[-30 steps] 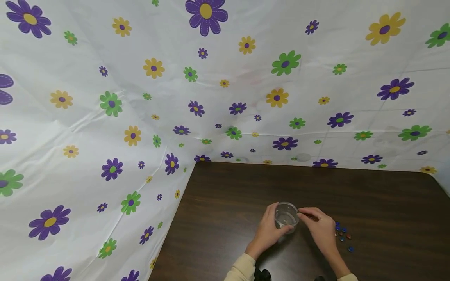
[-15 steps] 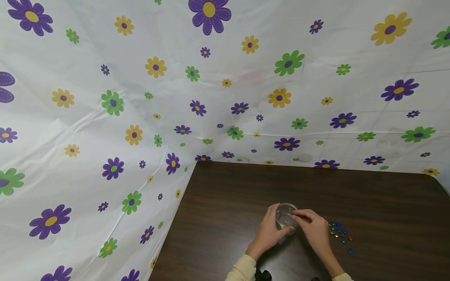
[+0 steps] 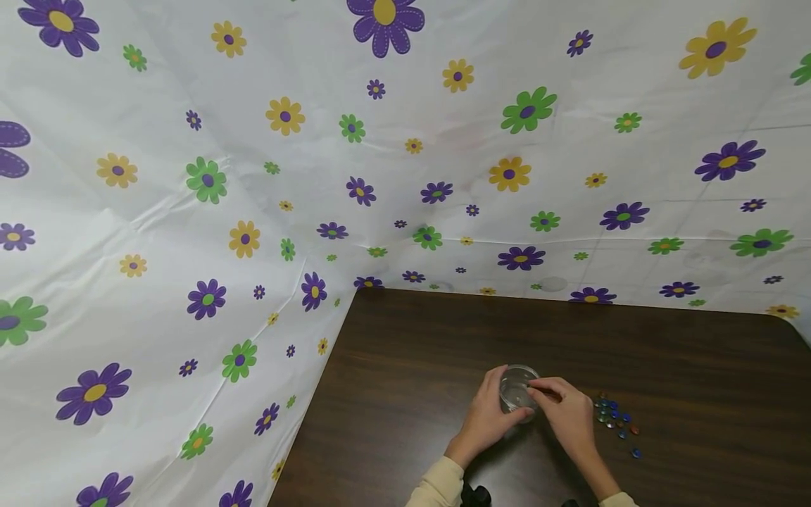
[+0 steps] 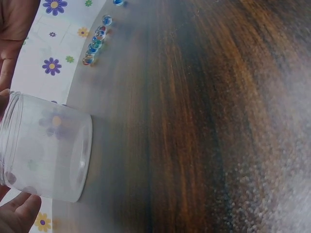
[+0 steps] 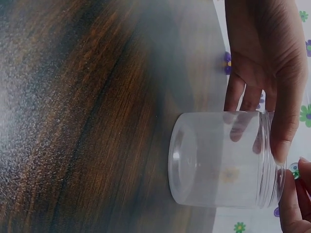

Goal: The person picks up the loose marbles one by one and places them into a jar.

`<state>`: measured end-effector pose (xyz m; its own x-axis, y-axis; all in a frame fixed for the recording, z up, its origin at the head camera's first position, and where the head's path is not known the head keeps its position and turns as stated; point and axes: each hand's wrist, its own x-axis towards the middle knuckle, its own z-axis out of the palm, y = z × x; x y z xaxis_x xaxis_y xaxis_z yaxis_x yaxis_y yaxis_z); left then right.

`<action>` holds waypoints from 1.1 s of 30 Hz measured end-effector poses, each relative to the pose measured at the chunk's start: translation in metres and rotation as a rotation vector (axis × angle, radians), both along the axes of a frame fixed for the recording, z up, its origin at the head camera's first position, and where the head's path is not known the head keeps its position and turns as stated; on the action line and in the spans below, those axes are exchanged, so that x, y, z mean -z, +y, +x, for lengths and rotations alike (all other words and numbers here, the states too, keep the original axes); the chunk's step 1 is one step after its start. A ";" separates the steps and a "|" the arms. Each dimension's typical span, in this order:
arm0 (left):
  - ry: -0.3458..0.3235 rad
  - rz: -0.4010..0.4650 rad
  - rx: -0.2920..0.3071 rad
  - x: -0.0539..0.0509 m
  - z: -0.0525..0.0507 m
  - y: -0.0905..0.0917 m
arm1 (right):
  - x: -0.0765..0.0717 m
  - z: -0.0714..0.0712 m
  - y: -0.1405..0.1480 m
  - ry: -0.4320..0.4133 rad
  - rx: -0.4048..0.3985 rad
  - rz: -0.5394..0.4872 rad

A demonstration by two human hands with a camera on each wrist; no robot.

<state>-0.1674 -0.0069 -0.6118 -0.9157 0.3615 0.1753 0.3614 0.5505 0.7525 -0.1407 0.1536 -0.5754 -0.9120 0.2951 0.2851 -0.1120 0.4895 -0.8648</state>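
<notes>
Where the desk (image 3: 405,345) is bordered at the left and far sides, a white cloth (image 3: 418,105) printed with purple, green and yellow flowers is hung. Loose glass marbles (image 3: 614,414), mostly blue, green and clear, are scattered on the desk just to the right of the right hand (image 3: 566,413); one blue marble is set nearer and apart. At the near edge, a black object (image 3: 475,496) is partly seen beside a pale sleeve (image 3: 437,484).

The jar (image 5: 218,160) is gripped around its upper part by the left hand (image 3: 484,417), with the fingers and thumb spread about it. By the curled right hand, a single glass bead (image 5: 295,170) is pinched between thumb and fingers at the right side of the jar's mouth; from the head view it is hidden by the fingers.

The jar is held upright, made clear and straight-walled, and ridged below its open rim. Whether its base is rested on the desk cannot be told.
</notes>
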 end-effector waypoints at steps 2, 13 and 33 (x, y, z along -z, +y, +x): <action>0.001 0.001 -0.003 0.000 0.000 0.000 | 0.000 0.000 0.000 0.005 -0.001 0.006; 0.000 -0.006 -0.001 -0.002 0.001 0.000 | 0.004 0.001 -0.002 0.014 0.022 0.015; 0.001 -0.004 -0.005 -0.001 0.000 0.000 | 0.006 0.001 -0.005 0.054 0.042 0.035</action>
